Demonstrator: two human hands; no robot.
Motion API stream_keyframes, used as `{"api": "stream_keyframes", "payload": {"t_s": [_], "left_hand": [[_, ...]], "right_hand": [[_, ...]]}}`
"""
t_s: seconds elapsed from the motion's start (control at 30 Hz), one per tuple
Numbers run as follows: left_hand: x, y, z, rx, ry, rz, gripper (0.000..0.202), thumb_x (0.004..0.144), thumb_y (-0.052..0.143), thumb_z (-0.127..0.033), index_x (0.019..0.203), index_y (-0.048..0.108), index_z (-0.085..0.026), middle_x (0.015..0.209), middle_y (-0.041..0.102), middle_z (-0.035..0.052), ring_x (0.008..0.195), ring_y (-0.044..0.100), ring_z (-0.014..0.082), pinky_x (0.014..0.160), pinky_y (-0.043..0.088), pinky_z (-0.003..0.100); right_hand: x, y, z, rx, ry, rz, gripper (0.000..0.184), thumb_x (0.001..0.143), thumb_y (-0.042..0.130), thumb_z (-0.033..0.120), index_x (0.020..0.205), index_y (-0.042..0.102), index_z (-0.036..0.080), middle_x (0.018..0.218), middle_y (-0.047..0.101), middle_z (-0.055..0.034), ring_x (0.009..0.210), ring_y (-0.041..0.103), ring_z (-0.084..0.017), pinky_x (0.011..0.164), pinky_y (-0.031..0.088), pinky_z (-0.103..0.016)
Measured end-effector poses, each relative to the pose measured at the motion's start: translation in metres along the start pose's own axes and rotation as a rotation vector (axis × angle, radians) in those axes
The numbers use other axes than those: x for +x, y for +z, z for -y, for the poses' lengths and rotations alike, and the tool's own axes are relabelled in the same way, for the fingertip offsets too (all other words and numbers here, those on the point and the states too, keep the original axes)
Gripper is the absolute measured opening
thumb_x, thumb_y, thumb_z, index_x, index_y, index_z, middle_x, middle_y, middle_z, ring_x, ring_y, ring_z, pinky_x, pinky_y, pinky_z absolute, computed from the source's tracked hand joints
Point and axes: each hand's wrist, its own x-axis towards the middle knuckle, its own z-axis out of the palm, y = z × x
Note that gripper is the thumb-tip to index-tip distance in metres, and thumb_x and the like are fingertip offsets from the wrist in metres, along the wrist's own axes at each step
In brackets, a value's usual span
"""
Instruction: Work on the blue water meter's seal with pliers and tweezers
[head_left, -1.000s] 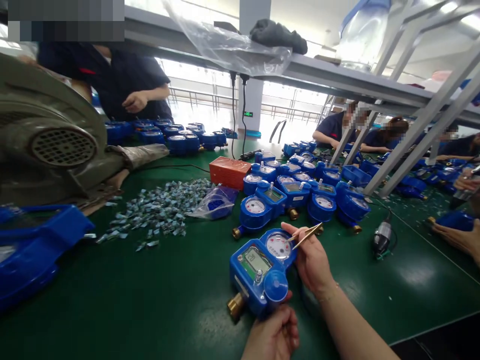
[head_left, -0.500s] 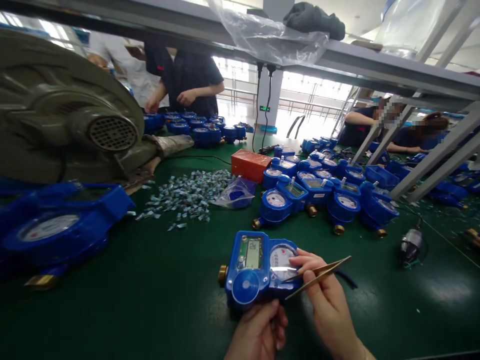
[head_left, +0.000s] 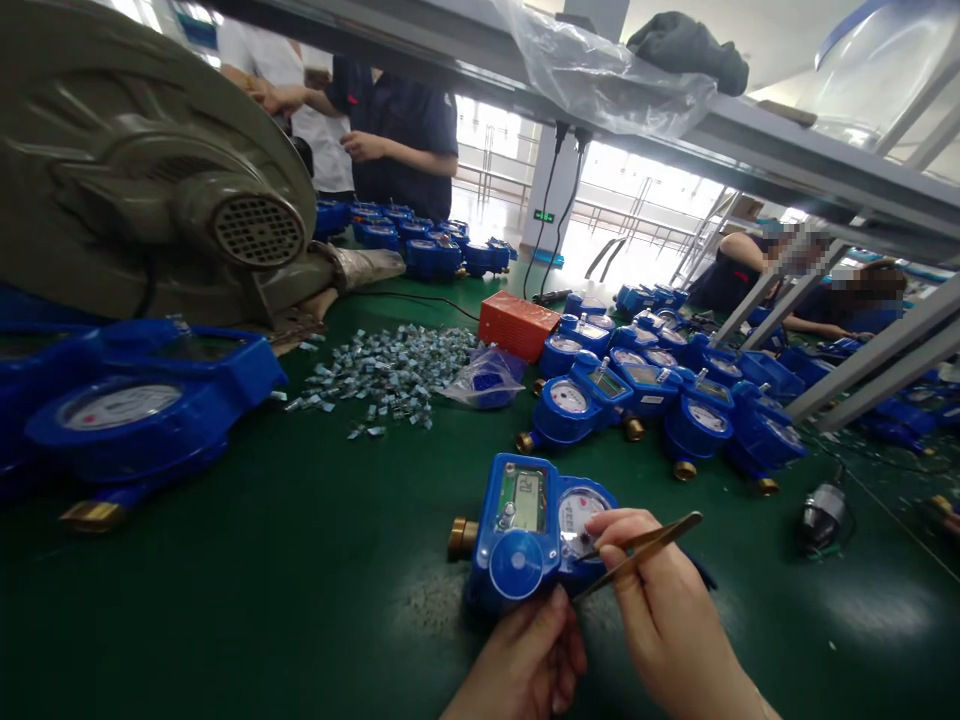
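A blue water meter [head_left: 517, 560] with a brass end, a small digital display and a round dial lies in front of me. My left hand [head_left: 529, 650] is closed at its near edge, thumb against the casing; the fingertips are partly hidden beneath. In my right hand [head_left: 660, 590] is a pair of brass-coloured tweezers [head_left: 664, 543], held between thumb and fingers. Their tips point down-left at the meter's near side, beside the dial. My right fingertips rest over the dial's edge. A round blue cap [head_left: 516, 563] shows below the display.
A pile of small silvery-blue pieces [head_left: 397, 370] lies beyond, near a clear bag [head_left: 487, 378] and an orange box [head_left: 517, 325]. More blue meters [head_left: 566, 410] stand at right and left. A large blower [head_left: 150, 190] fills the left. Other people work behind.
The view has shifted slightly, so the scene sits further right. The tweezers' arms look closer together. Both hands stay at the meter. At the back, a co-worker's hand has lifted from the meters.
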Motion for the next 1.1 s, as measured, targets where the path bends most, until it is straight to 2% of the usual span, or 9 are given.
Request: {"api": "stream_keyframes", "payload": {"t_s": [0.33,0.63,0.8,0.93,1.1], "left_hand": [[0.001,0.001,0.000,0.027,0.024,0.010,0.049,0.068,0.063,-0.061,0.072,0.053,-0.013,0.060,0.053,0.0019,0.048,0.040,0.0072,0.047,0.017,0.021],[0.002,0.000,0.000,0.056,0.008,-0.004,0.052,0.068,0.061,-0.064,0.078,0.054,-0.014,0.063,0.055,0.0022,0.051,0.041,0.0083,0.048,0.019,0.022],[0.001,0.000,-0.001,0.045,-0.009,-0.017,0.052,0.065,0.064,-0.064,0.073,0.055,-0.014,0.062,0.054,0.0021,0.053,0.042,0.0087,0.049,0.020,0.022],[0.001,0.000,-0.001,0.034,-0.021,-0.018,0.051,0.064,0.065,-0.063,0.074,0.057,-0.014,0.062,0.054,0.0022,0.052,0.042,0.0089,0.050,0.022,0.022],[0.002,-0.002,0.002,0.026,-0.010,-0.007,0.051,0.065,0.065,-0.063,0.072,0.058,-0.013,0.062,0.054,0.0025,0.052,0.042,0.0084,0.049,0.021,0.021]], "right_hand": [[0.007,-0.004,0.011,-0.080,0.002,0.049,0.014,0.088,0.038,0.017,0.092,0.051,0.019,0.090,0.057,-0.0059,0.086,0.055,-0.017,0.075,0.046,-0.030],[0.009,-0.005,0.002,-0.138,-0.019,0.052,0.013,0.089,0.039,0.017,0.093,0.050,0.022,0.086,0.058,-0.0018,0.081,0.056,-0.014,0.072,0.045,-0.025],[0.008,-0.009,0.000,-0.146,-0.055,0.115,0.011,0.089,0.041,0.016,0.093,0.050,0.022,0.089,0.057,-0.0014,0.082,0.056,-0.013,0.073,0.045,-0.024],[0.014,-0.011,0.008,-0.173,-0.091,0.155,0.012,0.087,0.042,0.013,0.089,0.050,0.021,0.084,0.057,-0.0015,0.078,0.055,-0.013,0.069,0.045,-0.024],[0.026,-0.013,0.020,-0.194,-0.174,0.138,0.014,0.084,0.041,0.011,0.081,0.048,0.021,0.072,0.056,-0.0007,0.068,0.054,-0.014,0.058,0.044,-0.024]]}}
